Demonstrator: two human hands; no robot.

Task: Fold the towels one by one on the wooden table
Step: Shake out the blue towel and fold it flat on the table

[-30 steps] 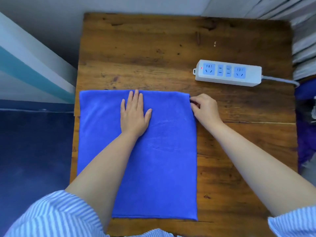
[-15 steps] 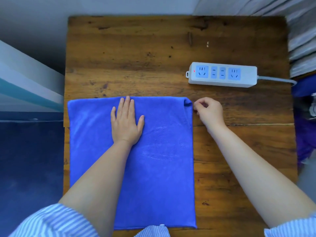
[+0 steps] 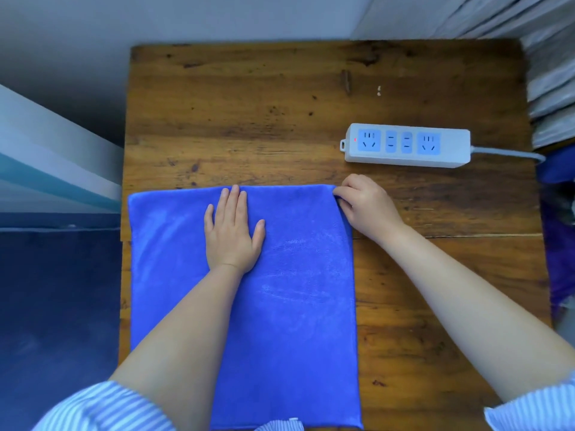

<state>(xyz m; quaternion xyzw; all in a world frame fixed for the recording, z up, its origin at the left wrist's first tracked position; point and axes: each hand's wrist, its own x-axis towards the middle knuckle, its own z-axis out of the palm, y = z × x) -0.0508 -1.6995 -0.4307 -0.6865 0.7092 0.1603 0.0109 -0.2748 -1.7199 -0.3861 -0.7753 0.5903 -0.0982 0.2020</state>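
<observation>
Your left hand [image 3: 231,230] lies flat, fingers straight and together, palm pressing on the upper middle of the blue towel [image 3: 292,306], fingertips just short of its far edge. Your right hand [image 3: 365,208] sits at the towel's far right corner, fingers curled, pinching that corner between thumb and fingertips; the hand itself rests on the wood just beside the cloth. The towel lies spread flat on the near left part of the wooden table [image 3: 249,119], its left edge about level with the table's left edge, its near edge at the table's near side. A white power strip [image 3: 407,146] lies on the table beyond your right hand, not touching it, its cable running off right. Striped sleeves [image 3: 102,405] show at the bottom corners.
</observation>
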